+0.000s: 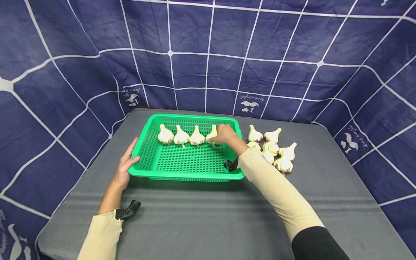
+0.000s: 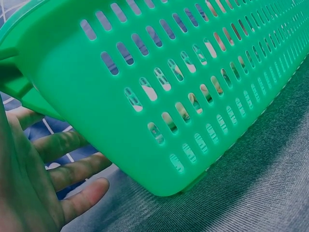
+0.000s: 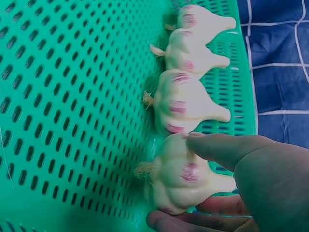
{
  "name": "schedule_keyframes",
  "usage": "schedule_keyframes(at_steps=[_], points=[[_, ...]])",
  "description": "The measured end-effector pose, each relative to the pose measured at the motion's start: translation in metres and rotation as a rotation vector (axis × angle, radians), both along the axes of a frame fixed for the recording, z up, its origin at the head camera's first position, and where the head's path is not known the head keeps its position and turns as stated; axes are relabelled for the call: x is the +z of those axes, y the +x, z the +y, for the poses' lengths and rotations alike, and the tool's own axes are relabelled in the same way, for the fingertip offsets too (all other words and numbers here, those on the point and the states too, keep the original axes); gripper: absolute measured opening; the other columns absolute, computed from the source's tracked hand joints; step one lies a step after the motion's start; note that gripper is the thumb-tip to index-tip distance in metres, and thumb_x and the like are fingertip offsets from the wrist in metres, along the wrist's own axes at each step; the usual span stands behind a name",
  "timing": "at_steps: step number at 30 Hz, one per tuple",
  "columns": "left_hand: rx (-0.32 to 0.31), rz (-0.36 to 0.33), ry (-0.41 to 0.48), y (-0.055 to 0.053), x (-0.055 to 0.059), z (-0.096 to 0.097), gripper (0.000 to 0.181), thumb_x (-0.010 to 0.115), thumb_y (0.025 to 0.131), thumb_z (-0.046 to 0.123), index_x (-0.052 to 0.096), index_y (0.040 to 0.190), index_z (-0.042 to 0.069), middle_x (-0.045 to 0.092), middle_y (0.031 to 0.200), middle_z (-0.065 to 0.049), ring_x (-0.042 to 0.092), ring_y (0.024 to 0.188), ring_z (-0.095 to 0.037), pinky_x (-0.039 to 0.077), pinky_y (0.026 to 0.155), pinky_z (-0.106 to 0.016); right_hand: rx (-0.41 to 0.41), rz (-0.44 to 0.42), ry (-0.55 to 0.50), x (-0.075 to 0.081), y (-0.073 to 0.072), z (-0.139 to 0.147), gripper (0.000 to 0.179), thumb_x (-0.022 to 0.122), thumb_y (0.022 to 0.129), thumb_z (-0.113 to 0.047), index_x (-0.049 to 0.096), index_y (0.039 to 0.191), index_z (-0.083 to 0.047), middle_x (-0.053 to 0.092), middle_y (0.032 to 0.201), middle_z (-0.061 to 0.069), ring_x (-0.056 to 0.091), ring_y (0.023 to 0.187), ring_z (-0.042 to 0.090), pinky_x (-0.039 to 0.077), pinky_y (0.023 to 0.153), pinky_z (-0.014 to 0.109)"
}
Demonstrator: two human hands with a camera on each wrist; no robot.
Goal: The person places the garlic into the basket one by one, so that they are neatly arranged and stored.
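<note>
A: Your right hand [image 1: 224, 134]: how is its grip?

B: Pinching. Your thumb and fingers take a garlic bulb [image 3: 178, 176] from either side, inside the green basket [image 1: 185, 176], toward its right end. Stalk points at the back wall, root end at the middle.

A: Neighbours?

B: Three other bulbs [image 1: 180, 138] in a row to its left, along the back, stalks the same way. Nearest one sits just beside yours.

A: Your left hand [image 1: 125, 166]?

B: Grip spread. Your fingers lie fairly straight outside the basket's left end, thumb at the rim.

A: Beyond the basket?

B: A loose cluster of bulbs [image 1: 272, 148] on the grey desk [image 1: 195, 216], right of the basket, partly hidden by your right sleeve [image 1: 276, 187]. Blue cloth [image 1: 227, 72], white-lined, hangs behind.
</note>
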State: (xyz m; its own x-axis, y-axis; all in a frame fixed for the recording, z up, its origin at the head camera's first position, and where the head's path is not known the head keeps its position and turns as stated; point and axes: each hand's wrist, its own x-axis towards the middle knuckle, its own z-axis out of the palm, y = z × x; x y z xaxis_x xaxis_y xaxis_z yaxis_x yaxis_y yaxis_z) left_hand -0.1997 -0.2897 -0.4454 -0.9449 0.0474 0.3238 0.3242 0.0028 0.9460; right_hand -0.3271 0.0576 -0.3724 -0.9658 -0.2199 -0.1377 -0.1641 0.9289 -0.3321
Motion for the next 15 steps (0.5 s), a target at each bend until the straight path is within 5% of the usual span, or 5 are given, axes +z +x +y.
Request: schedule_keyframes(at_steps=[7,15], points=[[-0.016,-0.026,0.038,0.002,-0.0009,0.0003,0.065,0.036,0.094,0.002,0.022,0.157,0.004,0.041,0.142,0.002,0.053,0.108,-0.007,0.041,0.09,-0.017,0.015,0.007,0.023,-0.0044,-0.0012,0.0001,0.046,0.074,0.085,-0.045,0.049,0.063,-0.013,0.042,0.065,-0.001,0.045,0.068,0.019,0.041,0.061,0.032],[-0.015,-0.023,0.037,0.0021,-0.0005,0.0002,0.065,0.037,0.094,0.002,0.022,0.157,0.004,0.04,0.143,0.0,0.052,0.109,-0.007,0.039,0.091,-0.017,0.015,-0.002,0.045,-0.0057,-0.002,-0.0005,0.043,0.073,0.086,-0.046,0.053,0.071,-0.011,0.05,0.073,0.003,0.049,0.071,0.02,0.044,0.065,0.033]])
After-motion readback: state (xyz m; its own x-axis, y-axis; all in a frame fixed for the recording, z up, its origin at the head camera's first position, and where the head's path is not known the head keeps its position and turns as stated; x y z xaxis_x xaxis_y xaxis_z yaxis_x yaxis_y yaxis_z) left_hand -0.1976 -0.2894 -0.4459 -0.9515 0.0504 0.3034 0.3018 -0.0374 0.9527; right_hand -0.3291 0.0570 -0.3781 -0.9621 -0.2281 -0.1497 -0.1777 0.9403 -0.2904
